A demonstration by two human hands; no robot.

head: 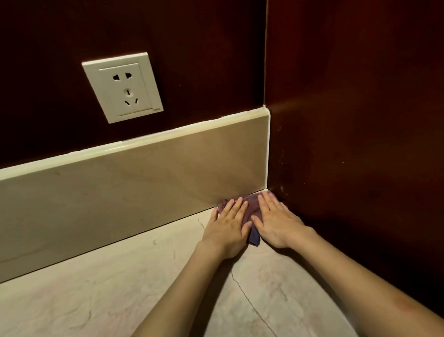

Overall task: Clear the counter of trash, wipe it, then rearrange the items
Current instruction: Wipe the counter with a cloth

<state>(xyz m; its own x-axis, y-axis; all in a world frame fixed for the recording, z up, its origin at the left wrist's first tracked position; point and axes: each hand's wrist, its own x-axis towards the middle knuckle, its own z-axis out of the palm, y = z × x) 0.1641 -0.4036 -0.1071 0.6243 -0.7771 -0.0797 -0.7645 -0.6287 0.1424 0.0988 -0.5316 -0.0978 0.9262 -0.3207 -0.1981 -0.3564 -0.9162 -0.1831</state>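
Note:
A small purplish cloth lies on the pale marble counter, pushed into the far right corner where the beige backsplash meets the dark red side wall. My left hand presses flat on the cloth's left part with straight fingers. My right hand lies flat on its right part, fingertips nearly at the corner. Most of the cloth is hidden under both hands; a dark corner of it sticks out between the wrists.
A white wall socket sits on the dark back wall above the backsplash. The dark red side wall closes off the right. A thin crack runs across the counter toward me.

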